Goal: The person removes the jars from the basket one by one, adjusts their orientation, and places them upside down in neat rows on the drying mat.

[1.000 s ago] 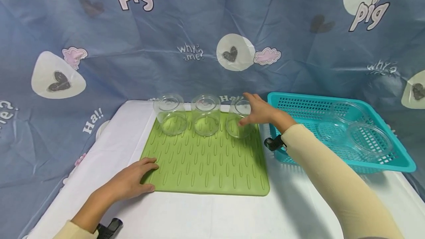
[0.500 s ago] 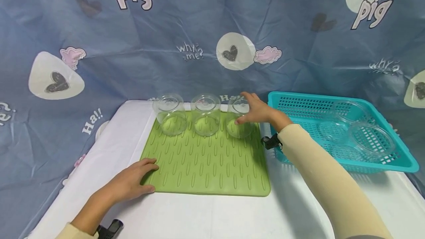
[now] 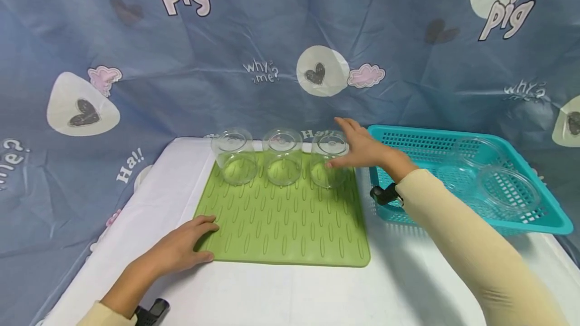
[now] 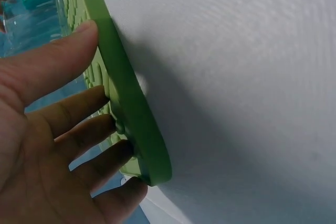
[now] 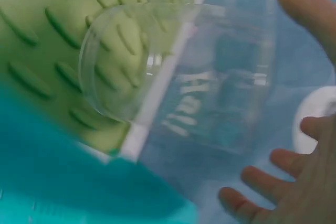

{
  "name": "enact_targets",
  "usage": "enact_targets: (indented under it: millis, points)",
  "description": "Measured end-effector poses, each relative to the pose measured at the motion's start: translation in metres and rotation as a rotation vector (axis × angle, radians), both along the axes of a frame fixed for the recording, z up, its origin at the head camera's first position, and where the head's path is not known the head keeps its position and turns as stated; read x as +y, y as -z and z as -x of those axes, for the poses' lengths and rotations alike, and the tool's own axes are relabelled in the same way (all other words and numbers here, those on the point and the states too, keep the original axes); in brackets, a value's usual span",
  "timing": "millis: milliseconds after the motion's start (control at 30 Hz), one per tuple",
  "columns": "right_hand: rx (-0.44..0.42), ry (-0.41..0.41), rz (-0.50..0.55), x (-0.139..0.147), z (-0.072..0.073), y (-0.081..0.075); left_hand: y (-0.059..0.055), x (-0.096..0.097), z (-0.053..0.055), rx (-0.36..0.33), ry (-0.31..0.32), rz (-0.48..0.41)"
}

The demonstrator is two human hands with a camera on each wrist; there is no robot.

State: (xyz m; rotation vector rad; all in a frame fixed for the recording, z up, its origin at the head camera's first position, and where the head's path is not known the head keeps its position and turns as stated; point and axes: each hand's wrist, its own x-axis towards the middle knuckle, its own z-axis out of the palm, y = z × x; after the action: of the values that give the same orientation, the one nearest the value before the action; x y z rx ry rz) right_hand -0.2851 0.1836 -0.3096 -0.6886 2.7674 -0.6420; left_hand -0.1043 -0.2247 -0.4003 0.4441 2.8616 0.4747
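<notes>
Three clear cups stand upside down in a row along the back of a green ridged mat (image 3: 281, 230): a left cup (image 3: 235, 165), a middle cup (image 3: 282, 162) and a right cup (image 3: 323, 177). My right hand (image 3: 364, 150) hovers beside the right cup with fingers spread. In the right wrist view, space shows between that cup (image 5: 210, 114) and the thumb and fingers. At the mat's front left corner lies my left hand (image 3: 181, 246), its fingertips touching the mat edge (image 4: 131, 103) and its fingers fairly straight.
To the right, a turquoise plastic basket (image 3: 435, 132) holds more clear cups (image 3: 507, 190), lying tilted. White cloth (image 3: 290, 296) covers the table under the mat. A blue printed curtain (image 3: 272, 24) hangs directly behind.
The right hand has come off the right cup, its fingers spreading and shifting slightly up and right. That cup stays in place. The left hand holds its position on the mat.
</notes>
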Motion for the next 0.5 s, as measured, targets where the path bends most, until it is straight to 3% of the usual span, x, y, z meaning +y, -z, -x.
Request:
enact_targets:
  millis: [233,367,500]
  points:
    - [0.095,-0.056,-0.009,0.041,-0.048,-0.031,0.0,-0.001,0.0,0.0,0.005,-0.007]
    - [0.135,-0.007,-0.017,0.074,-0.071,-0.037,-0.001,0.0,0.0,0.005,0.011,-0.004]
    - [0.161,0.036,-0.041,0.104,-0.083,-0.036,-0.002,0.001,0.0,-0.006,0.01,-0.004]
